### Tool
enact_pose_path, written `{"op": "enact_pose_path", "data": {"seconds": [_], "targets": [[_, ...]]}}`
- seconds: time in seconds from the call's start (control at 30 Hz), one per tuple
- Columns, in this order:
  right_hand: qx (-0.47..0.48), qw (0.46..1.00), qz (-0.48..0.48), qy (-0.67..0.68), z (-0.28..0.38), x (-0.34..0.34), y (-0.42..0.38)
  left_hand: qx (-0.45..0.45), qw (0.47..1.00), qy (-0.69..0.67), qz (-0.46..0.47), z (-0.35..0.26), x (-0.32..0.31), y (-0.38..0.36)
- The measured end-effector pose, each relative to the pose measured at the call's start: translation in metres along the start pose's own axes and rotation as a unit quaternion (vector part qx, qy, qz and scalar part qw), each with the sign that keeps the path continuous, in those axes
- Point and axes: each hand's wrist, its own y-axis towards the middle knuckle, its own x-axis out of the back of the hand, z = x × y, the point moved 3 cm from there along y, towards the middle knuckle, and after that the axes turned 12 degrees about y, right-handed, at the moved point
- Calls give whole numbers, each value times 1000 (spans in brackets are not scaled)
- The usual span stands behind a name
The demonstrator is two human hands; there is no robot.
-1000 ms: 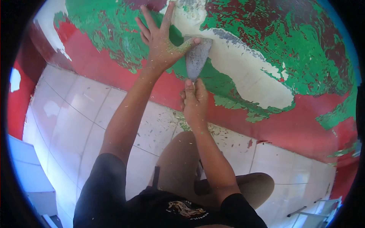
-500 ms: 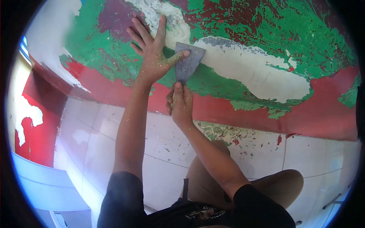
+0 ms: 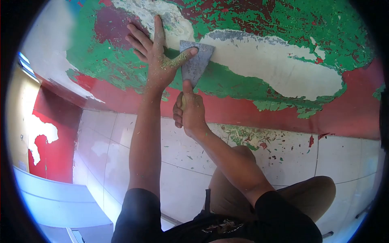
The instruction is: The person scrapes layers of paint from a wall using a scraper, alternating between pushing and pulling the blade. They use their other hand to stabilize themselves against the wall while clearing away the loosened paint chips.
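Observation:
My right hand (image 3: pixel 189 108) is closed round the handle of a grey metal scraper (image 3: pixel 196 60), its thumb pointing up along the tool. The scraper's wide blade lies against the wall (image 3: pixel 239 87), at the left end of a bare whitish patch (image 3: pixel 275 67) with peeling green paint around it. My left hand (image 3: pixel 161 60) has its fingers spread on the wall, and its thumb rests on the blade. Paint dust clings to the left thumb and wrist. Green paint covers much of the wall, with dark red areas among it and a red band below.
Green and red paint flakes (image 3: pixel 251 137) are scattered over the white tiled floor (image 3: pixel 182 156) at the wall's foot. My bent knee (image 3: pixel 312 194) is at the lower right. A red wall section (image 3: pixel 56 141) with a white patch and a pale blue panel (image 3: pixel 60 198) are on the left.
The view has shifted slightly, so the left wall section sits farther right. Both hands keep the same hold, with the scraper still against the wall near the whitish patch.

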Motion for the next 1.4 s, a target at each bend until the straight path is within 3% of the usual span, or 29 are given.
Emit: {"op": "enact_pose_path", "data": {"seconds": [0.33,0.73,0.83,1.0,1.13,1.23,1.4], "targets": [[22,999,-32,9,-1,-10,3,13,1000,-3,-24,2,-5,1],[64,988,-81,-118,27,11,-9,17,998,26,-46,2,-9,-1],[85,977,-72,-181,39,27,-6,7,998,20,-54,0,-8,-2],[38,993,-9,-107,10,23,-1,-29,999,19,-42,0,-3,-5],[19,997,-16,-79,5,22,2,-28,998,40,-46,-3,1,-2],[63,995,-2,-82,13,21,2,21,994,102,17,-8,9,-4],[66,988,-5,-138,38,19,0,15,995,101,19,-7,8,-4]]}}
